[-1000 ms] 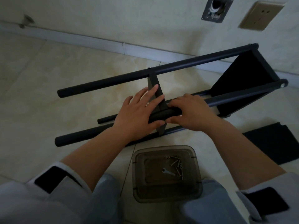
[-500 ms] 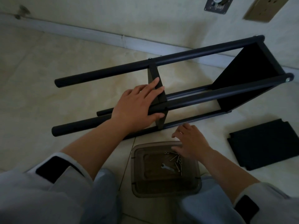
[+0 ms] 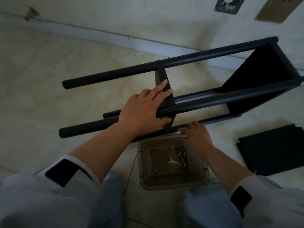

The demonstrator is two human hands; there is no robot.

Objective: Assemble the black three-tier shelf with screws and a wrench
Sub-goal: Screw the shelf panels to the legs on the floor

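The black shelf frame (image 3: 205, 63) lies on its side on the tiled floor, poles running left to right. One panel (image 3: 256, 76) is fixed at its right end and a middle panel (image 3: 165, 89) sits between the poles. My left hand (image 3: 144, 111) wraps the near upper pole beside that middle panel. My right hand (image 3: 197, 137) hovers at the far rim of a translucent brown tray (image 3: 148, 175), fingers curled; whether it holds a screw is hidden. In the tray lie several screws (image 3: 182, 152) and a small wrench (image 3: 174, 162).
A loose black shelf panel (image 3: 273, 148) lies on the floor at the right. The wall with a baseboard (image 3: 98, 35), a socket (image 3: 276, 9) and a round outlet plate (image 3: 227, 4) runs behind the frame. My knees frame the tray at the bottom.
My right hand let go of the pole and came down to the tray of screws. My left hand stayed on the pole by the middle panel.
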